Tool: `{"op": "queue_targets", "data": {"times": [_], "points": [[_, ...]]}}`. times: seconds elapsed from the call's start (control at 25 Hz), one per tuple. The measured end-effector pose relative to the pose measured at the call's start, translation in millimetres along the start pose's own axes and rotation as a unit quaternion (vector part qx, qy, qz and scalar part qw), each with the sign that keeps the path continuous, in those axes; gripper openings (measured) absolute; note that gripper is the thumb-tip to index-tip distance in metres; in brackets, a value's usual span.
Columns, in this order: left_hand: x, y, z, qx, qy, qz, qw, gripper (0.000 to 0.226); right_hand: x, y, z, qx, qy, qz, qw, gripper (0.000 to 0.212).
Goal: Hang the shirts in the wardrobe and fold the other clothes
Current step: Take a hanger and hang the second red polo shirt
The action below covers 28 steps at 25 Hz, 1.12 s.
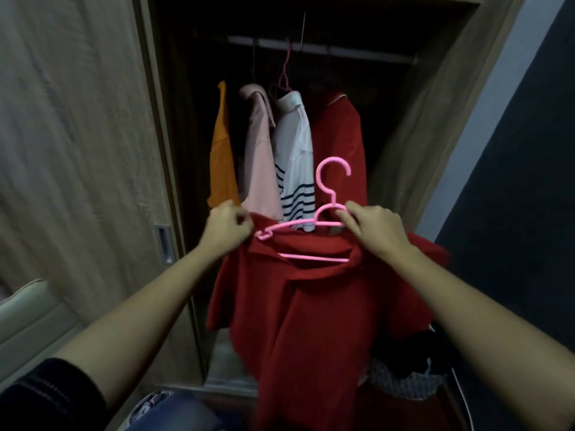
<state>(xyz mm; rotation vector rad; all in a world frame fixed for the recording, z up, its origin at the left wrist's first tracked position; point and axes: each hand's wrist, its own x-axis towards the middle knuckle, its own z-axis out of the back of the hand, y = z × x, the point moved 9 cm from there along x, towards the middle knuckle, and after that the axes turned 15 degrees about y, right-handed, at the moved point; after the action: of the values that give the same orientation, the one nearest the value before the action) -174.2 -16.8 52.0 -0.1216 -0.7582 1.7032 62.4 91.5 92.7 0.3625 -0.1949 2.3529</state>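
Note:
A red shirt (311, 312) hangs down in front of me, its collar partly over a pink plastic hanger (326, 213). My left hand (227, 228) pinches the shirt's left shoulder beside the hanger's left tip. My right hand (376, 231) grips the hanger's right arm together with the shirt's collar. The hanger's hook points up, free of the rail. Behind, in the open wardrobe (311, 57), several shirts hang on the rail (357, 52): an orange one (221, 157), a pale pink one (259, 157), a white striped one (297, 157) and a red one (340, 141).
The wardrobe's sliding wooden door (77, 135) stands to the left, with a recessed handle (163, 244). More clothes lie in a pile (404, 377) at the lower right, and denim (168, 412) shows at the bottom. A dark wall (513, 197) is on the right.

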Motion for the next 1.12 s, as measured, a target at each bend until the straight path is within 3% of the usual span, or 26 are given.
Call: {"op": "queue_targets", "data": {"times": [0.12, 0.16, 0.2, 0.28, 0.36, 0.44, 0.52, 0.64, 0.76, 0.92, 1.04, 1.12], "points": [[-28, -97, -18, 0.129, 0.031, -0.25, 0.959, 0.031, 3, -19, 5, 0.133, -0.013, -0.072, 0.988, 0.044], [-36, -104, -17, 0.174, 0.02, -0.278, 0.944, 0.036, 1, -25, 11, 0.159, -0.033, -0.07, 0.984, 0.05], [-35, -100, -4, 0.187, -0.016, -0.253, 0.949, 0.041, -1, -29, 17, 0.175, -0.048, -0.062, 0.982, 0.055], [-23, -72, 26, 0.176, -0.078, -0.127, 0.973, 0.053, -5, -28, 26, 0.181, -0.072, -0.045, 0.98, 0.06], [0, -61, 30, 0.171, -0.023, -0.086, 0.981, 0.057, -4, -20, 35, 0.18, -0.084, -0.04, 0.979, 0.059], [10, -68, 25, 0.138, 0.029, -0.131, 0.981, 0.048, -2, -13, 48, 0.164, -0.095, -0.031, 0.982, 0.059], [8, -73, 39, 0.094, 0.021, -0.172, 0.98, 0.042, -1, -14, 59, 0.151, -0.082, -0.019, 0.985, 0.058], [5, -39, 65, -0.005, -0.025, -0.163, 0.986, 0.03, -5, -38, 56, 0.153, -0.043, -0.02, 0.987, 0.056], [1, -15, 76, -0.076, -0.021, -0.155, 0.985, 0.009, -22, -69, 39, 0.205, 0.004, -0.032, 0.978, 0.04], [8, -12, 73, -0.138, 0.07, -0.153, 0.976, 0.011, -30, -64, 28, 0.19, 0.04, 0.014, 0.981, 0.03], [7, -16, 66, -0.192, 0.122, -0.157, 0.961, 0.034, -31, -58, 32, 0.197, 0.038, 0.017, 0.98, 0.033], [4, -24, 66, -0.24, 0.144, -0.158, 0.947, 0.019, -30, -54, 35, 0.187, 0.021, 0.016, 0.982, 0.037]]}}
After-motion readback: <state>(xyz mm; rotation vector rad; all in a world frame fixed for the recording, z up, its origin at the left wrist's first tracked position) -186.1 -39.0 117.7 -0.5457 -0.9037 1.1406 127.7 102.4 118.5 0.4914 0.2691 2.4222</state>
